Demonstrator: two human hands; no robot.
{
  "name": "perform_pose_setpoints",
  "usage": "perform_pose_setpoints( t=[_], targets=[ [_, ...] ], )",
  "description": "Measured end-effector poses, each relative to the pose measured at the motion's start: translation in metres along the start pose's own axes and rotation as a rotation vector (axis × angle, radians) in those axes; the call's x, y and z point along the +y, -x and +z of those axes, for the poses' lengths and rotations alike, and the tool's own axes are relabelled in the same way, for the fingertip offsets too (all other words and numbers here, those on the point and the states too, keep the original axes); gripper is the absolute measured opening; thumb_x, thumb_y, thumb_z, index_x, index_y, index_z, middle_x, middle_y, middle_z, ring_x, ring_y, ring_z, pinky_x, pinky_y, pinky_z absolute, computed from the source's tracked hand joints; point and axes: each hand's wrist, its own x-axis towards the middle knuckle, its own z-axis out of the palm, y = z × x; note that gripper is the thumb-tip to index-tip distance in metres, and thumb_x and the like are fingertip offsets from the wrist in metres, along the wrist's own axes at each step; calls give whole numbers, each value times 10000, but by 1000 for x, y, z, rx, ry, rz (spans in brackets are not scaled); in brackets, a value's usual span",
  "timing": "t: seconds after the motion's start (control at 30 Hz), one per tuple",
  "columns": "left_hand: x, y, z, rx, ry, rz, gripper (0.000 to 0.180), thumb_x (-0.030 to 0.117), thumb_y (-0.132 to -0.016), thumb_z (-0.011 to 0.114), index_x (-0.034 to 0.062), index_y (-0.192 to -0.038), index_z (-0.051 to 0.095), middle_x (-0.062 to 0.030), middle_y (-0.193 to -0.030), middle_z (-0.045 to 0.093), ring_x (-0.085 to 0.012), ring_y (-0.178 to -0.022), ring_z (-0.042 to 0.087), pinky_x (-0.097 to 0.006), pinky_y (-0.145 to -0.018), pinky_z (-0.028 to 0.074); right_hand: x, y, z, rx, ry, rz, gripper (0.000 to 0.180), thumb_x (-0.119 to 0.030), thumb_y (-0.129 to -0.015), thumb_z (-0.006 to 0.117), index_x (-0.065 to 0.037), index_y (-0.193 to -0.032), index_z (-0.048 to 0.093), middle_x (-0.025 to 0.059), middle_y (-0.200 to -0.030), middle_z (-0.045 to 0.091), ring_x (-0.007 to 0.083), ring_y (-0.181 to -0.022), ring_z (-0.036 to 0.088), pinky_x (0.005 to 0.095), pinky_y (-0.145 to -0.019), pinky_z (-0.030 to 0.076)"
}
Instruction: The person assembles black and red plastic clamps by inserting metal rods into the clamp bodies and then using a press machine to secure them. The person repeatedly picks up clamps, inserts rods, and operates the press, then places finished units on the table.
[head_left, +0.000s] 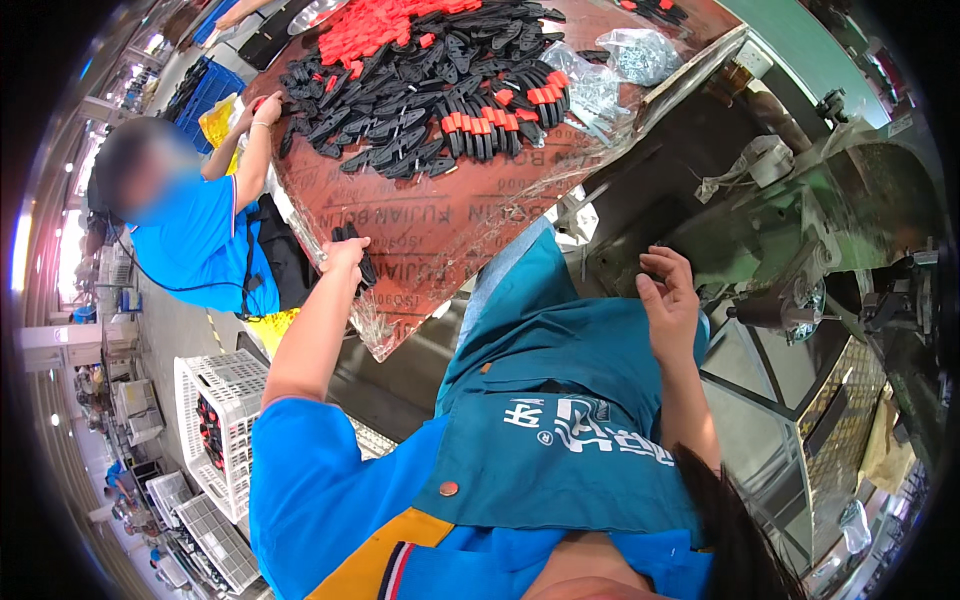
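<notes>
At the near left corner of the table, my left hand [345, 258] is closed around a few slim black plastic parts [367, 262]. Raised over my lap to the right is my right hand [668, 290], its fingers loosely bent and apart from the thumb, with nothing visible in them. A large heap of similar black parts [400, 95] covers the far side of the table. Nearer to me, several black parts with red pieces [490, 122] on them stand in rows.
The reddish-brown table [420, 220] has plastic film along its edge. Red pieces [365, 30] and clear plastic bags [640, 58] lie on it. A co-worker [195, 240] reaches to its left edge. White crates [225, 420] stand at lower left; a green machine [800, 230] is at right.
</notes>
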Motion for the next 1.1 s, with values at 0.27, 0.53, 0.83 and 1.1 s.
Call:
perform_pose_setpoints(
  t=[0.27,0.53,0.83,1.1],
  targets=[
    [14,67,-23,-227,-32,-166,854,236,-713,857,27,-1318,291,-147,-1100,565,-289,-996,559,-540,-864,431,16,15,-19,51,-104,45,212,-75,-948,606,7,-1143,616,71,-1284,521,138,-1059,564,267,-903,475],
    [-43,62,-36,-170,-63,87,1119,458,-654,841,121,-1527,230,-264,-1544,213,-408,-1375,313,-493,-1133,285,28,13,-19,63,-169,67,166,-108,-950,631,-2,-1077,646,53,-1213,538,81,-929,556,217,-810,458],
    [-62,54,-24,-47,-111,94,1305,666,-612,804,175,-1578,76,-253,-1607,37,-474,-1443,193,-542,-1163,218,28,4,-27,37,-70,62,174,-123,-952,620,2,-1071,643,52,-1189,547,94,-933,564,231,-823,463],
    [58,62,11,-37,-203,1240,977,476,-742,807,-37,-1434,348,-275,-1382,450,-399,-1336,387,-480,-1138,281,33,10,-35,100,-30,151,174,-124,-943,622,0,-1064,637,26,-1173,548,93,-898,576,232,-780,474]
  ],
)
